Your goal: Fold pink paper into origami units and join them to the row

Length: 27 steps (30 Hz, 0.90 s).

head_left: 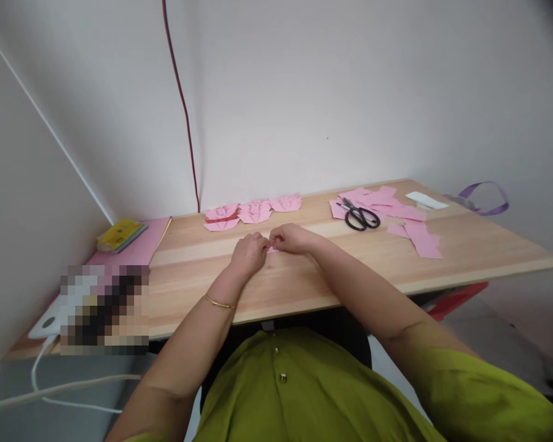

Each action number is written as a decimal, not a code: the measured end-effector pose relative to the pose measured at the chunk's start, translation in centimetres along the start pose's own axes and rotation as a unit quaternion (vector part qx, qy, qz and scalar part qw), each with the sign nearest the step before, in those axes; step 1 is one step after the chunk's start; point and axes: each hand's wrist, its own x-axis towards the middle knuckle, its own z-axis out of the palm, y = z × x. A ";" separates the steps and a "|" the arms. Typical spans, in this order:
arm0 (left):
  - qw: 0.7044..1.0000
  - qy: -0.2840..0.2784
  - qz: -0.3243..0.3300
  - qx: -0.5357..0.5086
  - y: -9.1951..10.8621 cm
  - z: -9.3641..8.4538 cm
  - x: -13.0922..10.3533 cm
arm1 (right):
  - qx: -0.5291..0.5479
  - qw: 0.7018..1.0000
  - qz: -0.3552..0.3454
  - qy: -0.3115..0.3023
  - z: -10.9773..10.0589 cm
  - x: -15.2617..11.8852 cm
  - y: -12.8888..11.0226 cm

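Note:
Close together over the middle of the wooden table, my two hands pinch one small piece of pink paper. My left hand has its fingers closed at the paper's left side. From the right, my right hand grips it with bent fingers. Most of the paper is hidden by the fingers, so its shape cannot be told. Just beyond the hands, along the wall, lie several cut and folded pink paper pieces, one with a red strip across it.
At the right, black-handled scissors rest on pink paper scraps. A white strip and a purple ribbon loop are farther right. On the left, a yellow pad sits on pink sheets; a white power strip is nearer.

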 end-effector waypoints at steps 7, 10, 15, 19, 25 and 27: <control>0.997 -0.012 0.070 -0.036 -1.3 0.2 0.0 | 0.026 0.999 -0.037 -0.022 0.2 0.4 1.5; 0.993 -0.027 0.107 -0.029 -1.7 0.1 -0.1 | 0.033 0.998 -0.038 -0.026 0.3 0.6 1.9; 0.991 -0.027 0.131 0.018 -1.3 -0.5 -0.6 | 0.041 0.998 -0.041 -0.033 0.4 0.8 1.9; 0.986 -0.032 0.155 0.044 -1.6 -1.1 -1.7 | 0.039 0.998 -0.032 -0.036 0.1 0.5 1.8; 0.986 0.003 0.169 0.004 -2.8 -0.8 -3.1 | 0.027 0.999 -0.004 -0.039 -0.1 0.2 1.0; 0.987 0.011 0.159 -0.002 -2.8 -0.5 -3.2 | 0.019 0.999 0.014 -0.033 0.1 0.2 0.5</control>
